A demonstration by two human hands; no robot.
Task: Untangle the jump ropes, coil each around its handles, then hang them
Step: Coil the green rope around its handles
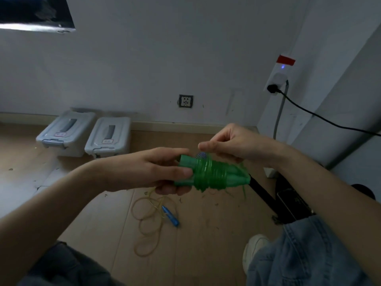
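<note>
My left hand [162, 172] grips the bare ends of the green handles [212, 172], thumb on top and fingers curled underneath, holding the pair side by side in the air above the floor [206, 234]. Their long axis runs nearly level, from my left hand out to the right and a little downward, with the tapered tips pointing toward my right side. The green rope [208, 165] is already wound in tight turns round the middle of them. My right hand [233, 144] sits just above the wound part, fingers bunched with the thumb against the fingertips; it looks like I am pinching the rope there, though the strand between them is too blurred for me to be certain. A short loose tail of green hangs down past the tapered tips.

So the next turn depends on my right hand, the nearer one to the free end, carrying the rope across the handles' axis, over the top and down the far side, while my left keeps the axis steady. I judge this coil nearly done.

The yellow rope [150, 221] lies in loose loops on the floor below my hands, its blue handle [171, 216] among them, untouched and well apart from the green bundle.
</note>
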